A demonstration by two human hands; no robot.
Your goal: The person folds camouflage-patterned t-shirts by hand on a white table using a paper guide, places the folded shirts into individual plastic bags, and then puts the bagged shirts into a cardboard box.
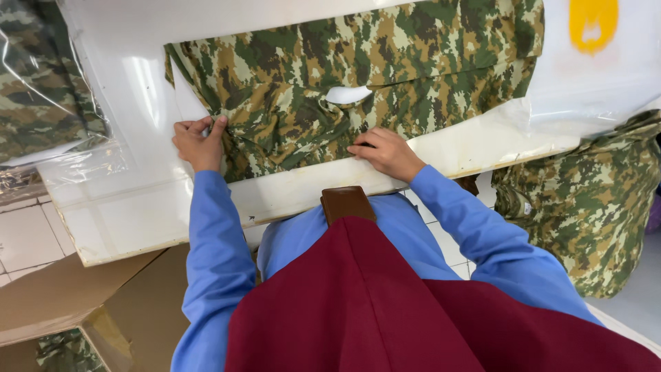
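Camo shirt (358, 76) on the table (138, 207): left hand (198, 143) pinches its edge, fingers curled; right hand (385, 151) presses flat, fingers loose.

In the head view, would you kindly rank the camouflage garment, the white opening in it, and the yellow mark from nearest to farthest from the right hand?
From the right hand:
1. Camouflage garment: under the fingers, touching, on the white board.
2. White opening: just above the hand, mid-garment.
3. Yellow mark: far upper right, on the clear plastic.
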